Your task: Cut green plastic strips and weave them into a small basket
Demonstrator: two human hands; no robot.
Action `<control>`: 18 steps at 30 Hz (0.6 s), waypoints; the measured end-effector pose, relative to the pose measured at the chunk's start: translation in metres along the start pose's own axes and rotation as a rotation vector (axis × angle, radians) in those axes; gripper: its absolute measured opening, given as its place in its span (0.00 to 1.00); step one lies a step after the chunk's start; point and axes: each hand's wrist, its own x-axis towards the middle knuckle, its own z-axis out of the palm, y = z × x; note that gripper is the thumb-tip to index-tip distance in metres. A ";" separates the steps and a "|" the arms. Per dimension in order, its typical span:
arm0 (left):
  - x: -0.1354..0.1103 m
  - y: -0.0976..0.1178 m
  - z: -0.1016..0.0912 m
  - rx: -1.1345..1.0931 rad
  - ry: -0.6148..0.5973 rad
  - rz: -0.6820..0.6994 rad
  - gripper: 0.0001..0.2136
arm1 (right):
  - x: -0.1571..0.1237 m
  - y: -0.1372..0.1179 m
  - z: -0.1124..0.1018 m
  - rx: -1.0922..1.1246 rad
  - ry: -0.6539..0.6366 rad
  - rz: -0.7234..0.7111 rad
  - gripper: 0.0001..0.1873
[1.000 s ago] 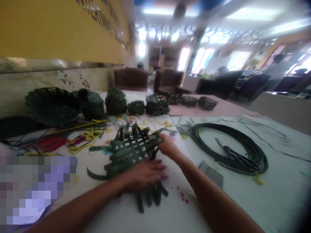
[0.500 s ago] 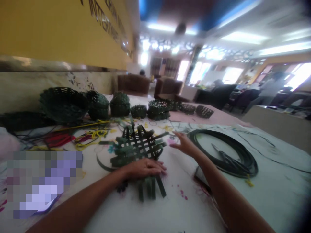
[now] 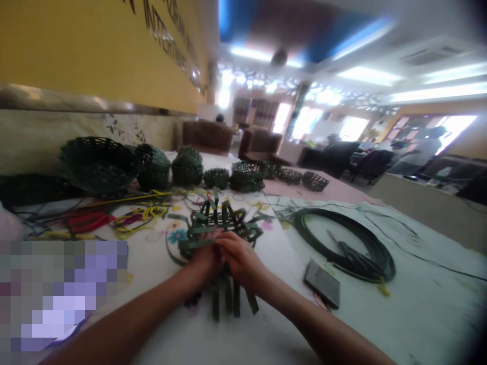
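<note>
A half-woven basket (image 3: pixel 224 220) of dark green flat strips lies on the white cloth, its loose strip ends sticking out all round. My left hand (image 3: pixel 207 257) rests on its near part; the fingers are mostly hidden behind my other hand. Crossing over it, my right hand (image 3: pixel 241 256) has its fingers closed together at the end of a green strip (image 3: pixel 197 245) that points left. More loose strips (image 3: pixel 227 299) hang toward me from under both hands. A thin curved strip (image 3: pixel 173 253) loops at the basket's left side.
Finished green baskets (image 3: pixel 247 175) stand along the back. To the right lie a coil of green strip (image 3: pixel 304 225) with scissors (image 3: pixel 357 256) inside it and a dark flat block (image 3: pixel 322 284). Yellow cords (image 3: pixel 146 215) and a red bundle (image 3: pixel 89 220) lie left. A blurred-out purple object (image 3: pixel 87 284) sits near left.
My right hand has come in from the right, where it was spread in the air, to the basket over my left hand. The flat block is now fully uncovered.
</note>
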 end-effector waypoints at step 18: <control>0.002 -0.019 0.002 0.096 -0.014 -0.112 0.28 | -0.010 0.087 -0.007 -0.818 -0.148 0.062 0.26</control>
